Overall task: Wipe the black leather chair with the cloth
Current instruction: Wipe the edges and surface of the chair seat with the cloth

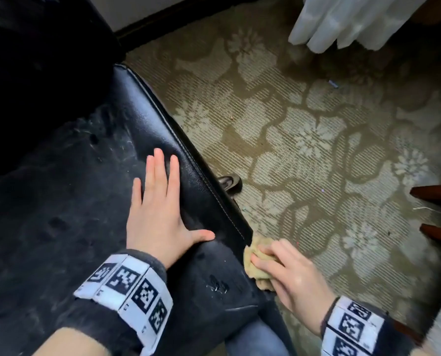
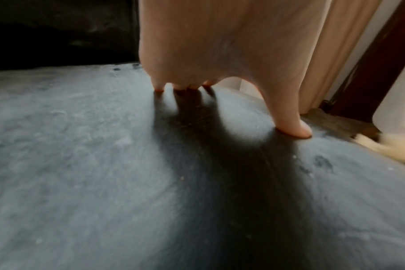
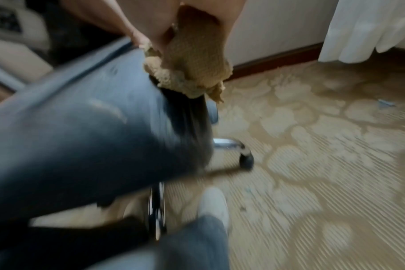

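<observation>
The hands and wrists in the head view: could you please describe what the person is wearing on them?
Both hands are bare, with no gloves or rings visible. The left hand has a dark fleecy sleeve reaching the wrist, circled by a white band of square black-and-white coded markers. The right hand has a similar marker band over a dark cuff, with a thin dark strap at its edge.
</observation>
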